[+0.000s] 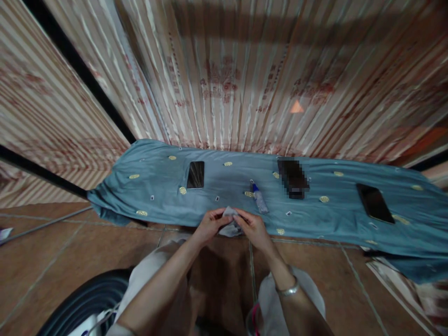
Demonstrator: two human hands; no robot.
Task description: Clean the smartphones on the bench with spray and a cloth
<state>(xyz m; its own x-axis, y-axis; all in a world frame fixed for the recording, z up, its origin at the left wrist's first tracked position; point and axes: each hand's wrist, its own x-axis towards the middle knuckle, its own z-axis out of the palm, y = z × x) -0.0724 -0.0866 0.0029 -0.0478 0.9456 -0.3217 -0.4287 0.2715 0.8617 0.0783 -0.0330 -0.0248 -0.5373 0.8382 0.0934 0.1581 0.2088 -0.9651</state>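
A crumpled light grey cloth point(231, 228) is pinched between my two hands at the near edge of a long surface draped in blue-green fabric point(164, 172). My left hand point(212, 221) grips its left side, and my right hand point(252, 226) grips its right side, fingertips close together. Just beyond my right hand lies a small clear bottle with a blue cap point(259, 198). A dark phone point(195, 175) rests on the fabric past my left hand. Farther right is a dark object blurred by pixels point(294, 177), its kind hidden.
Another dark phone point(375, 203) lies toward the right end of the fabric. A striped, patterned curtain point(224, 93) hangs behind. Dark poles point(80, 70) slant in at the left. At lower left, a black ridged round object point(94, 298) stands on the tiled floor point(45, 252).
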